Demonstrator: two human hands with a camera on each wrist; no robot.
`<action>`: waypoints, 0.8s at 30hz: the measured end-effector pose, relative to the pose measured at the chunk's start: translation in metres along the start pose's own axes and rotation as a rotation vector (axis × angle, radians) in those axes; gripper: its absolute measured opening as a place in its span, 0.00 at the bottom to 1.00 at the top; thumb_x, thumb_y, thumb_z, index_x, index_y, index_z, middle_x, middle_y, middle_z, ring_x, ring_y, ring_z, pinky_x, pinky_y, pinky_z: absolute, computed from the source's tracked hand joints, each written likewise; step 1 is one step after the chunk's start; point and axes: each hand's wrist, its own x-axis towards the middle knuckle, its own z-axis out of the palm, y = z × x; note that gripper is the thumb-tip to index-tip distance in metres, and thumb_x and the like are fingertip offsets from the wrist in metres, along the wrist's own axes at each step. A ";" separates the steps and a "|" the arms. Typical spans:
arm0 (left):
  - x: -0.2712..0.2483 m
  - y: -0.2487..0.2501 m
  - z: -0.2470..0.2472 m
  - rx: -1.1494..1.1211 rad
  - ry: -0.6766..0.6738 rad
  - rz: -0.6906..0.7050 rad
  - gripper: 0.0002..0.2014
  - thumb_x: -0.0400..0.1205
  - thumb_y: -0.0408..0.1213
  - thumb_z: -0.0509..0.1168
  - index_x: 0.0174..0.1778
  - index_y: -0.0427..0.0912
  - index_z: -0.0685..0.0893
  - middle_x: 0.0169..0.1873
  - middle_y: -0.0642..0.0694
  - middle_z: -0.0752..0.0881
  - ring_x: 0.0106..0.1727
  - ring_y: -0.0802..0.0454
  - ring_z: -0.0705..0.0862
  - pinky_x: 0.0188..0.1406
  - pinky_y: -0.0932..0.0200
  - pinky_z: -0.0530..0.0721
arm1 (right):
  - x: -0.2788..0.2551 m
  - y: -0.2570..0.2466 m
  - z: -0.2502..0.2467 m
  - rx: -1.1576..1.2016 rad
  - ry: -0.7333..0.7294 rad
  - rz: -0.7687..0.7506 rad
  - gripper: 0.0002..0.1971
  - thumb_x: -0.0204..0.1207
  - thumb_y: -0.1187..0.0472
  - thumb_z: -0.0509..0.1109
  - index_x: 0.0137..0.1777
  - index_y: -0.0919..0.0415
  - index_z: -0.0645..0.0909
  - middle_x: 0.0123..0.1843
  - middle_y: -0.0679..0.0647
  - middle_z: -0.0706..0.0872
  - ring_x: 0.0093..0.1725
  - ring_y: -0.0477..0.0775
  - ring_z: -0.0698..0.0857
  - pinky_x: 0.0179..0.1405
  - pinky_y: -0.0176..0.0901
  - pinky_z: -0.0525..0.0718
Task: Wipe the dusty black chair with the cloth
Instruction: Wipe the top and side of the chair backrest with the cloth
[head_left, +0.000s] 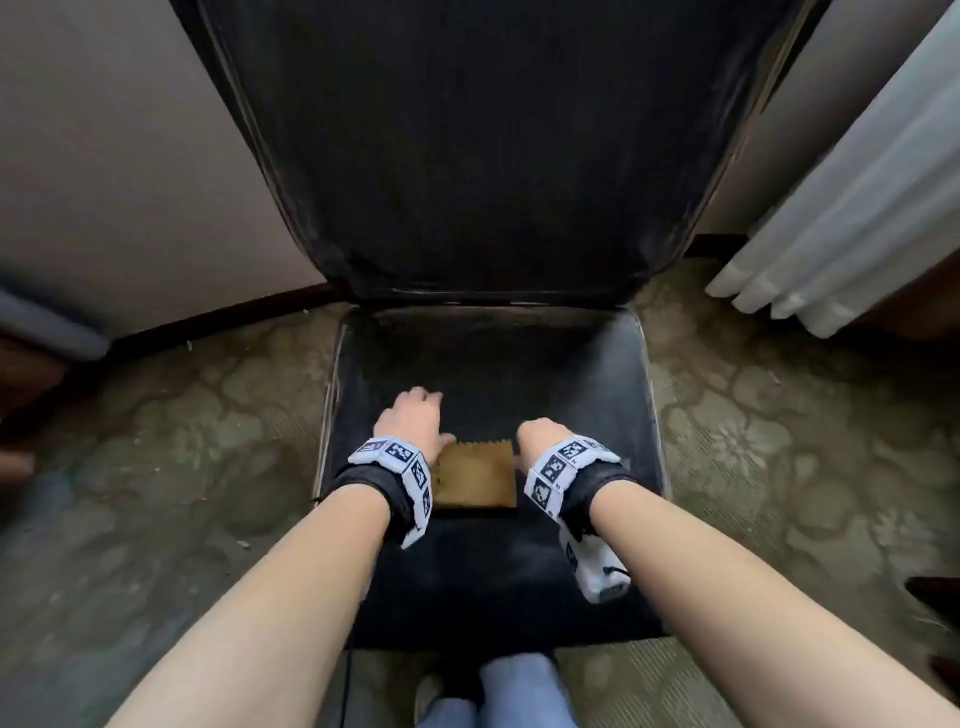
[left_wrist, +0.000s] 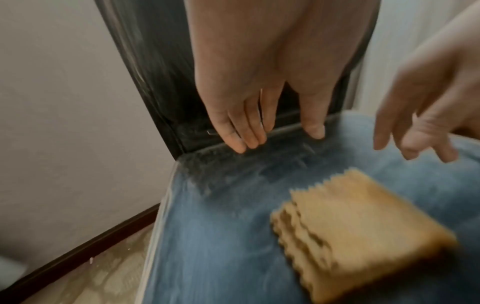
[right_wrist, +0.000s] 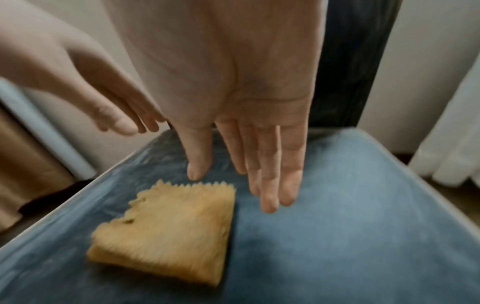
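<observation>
A black chair (head_left: 488, 582) with a tall backrest (head_left: 467, 156) faces me; its seat (left_wrist: 221, 236) looks dusty. A folded tan cloth (head_left: 475, 478) with zigzag edges lies flat on the seat, also seen as the cloth (left_wrist: 358, 230) and the cloth (right_wrist: 171, 232) in the wrist views. My left hand (head_left: 415, 415) hovers just left of it, fingers straight and empty (left_wrist: 272, 131). My right hand (head_left: 540, 436) hovers at the cloth's right edge, fingers extended downward (right_wrist: 246, 179), holding nothing.
Patterned carpet (head_left: 182, 441) surrounds the chair. A pale wall (head_left: 104, 182) with dark skirting stands at the left, white curtains (head_left: 841, 223) hang at the right. My legs in jeans (head_left: 519, 696) are at the seat's front edge.
</observation>
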 end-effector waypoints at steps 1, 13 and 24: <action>0.000 0.000 0.010 0.059 -0.045 0.007 0.32 0.80 0.46 0.66 0.78 0.43 0.63 0.72 0.42 0.70 0.73 0.43 0.69 0.67 0.47 0.74 | 0.007 -0.001 0.011 0.041 -0.017 0.027 0.07 0.75 0.63 0.67 0.50 0.65 0.82 0.53 0.61 0.87 0.49 0.62 0.87 0.40 0.41 0.79; 0.014 -0.008 0.068 0.189 -0.156 -0.053 0.27 0.78 0.42 0.65 0.73 0.44 0.67 0.70 0.43 0.68 0.72 0.44 0.66 0.65 0.52 0.71 | 0.043 -0.017 0.021 0.310 -0.074 0.049 0.06 0.73 0.64 0.67 0.48 0.57 0.81 0.53 0.54 0.85 0.56 0.56 0.85 0.50 0.38 0.81; 0.022 0.012 -0.144 -0.184 0.251 0.124 0.17 0.71 0.48 0.67 0.55 0.48 0.81 0.50 0.47 0.87 0.59 0.47 0.81 0.69 0.57 0.69 | 0.003 -0.066 -0.210 0.262 -0.018 -0.453 0.10 0.69 0.65 0.71 0.48 0.53 0.80 0.42 0.53 0.80 0.43 0.51 0.78 0.36 0.36 0.75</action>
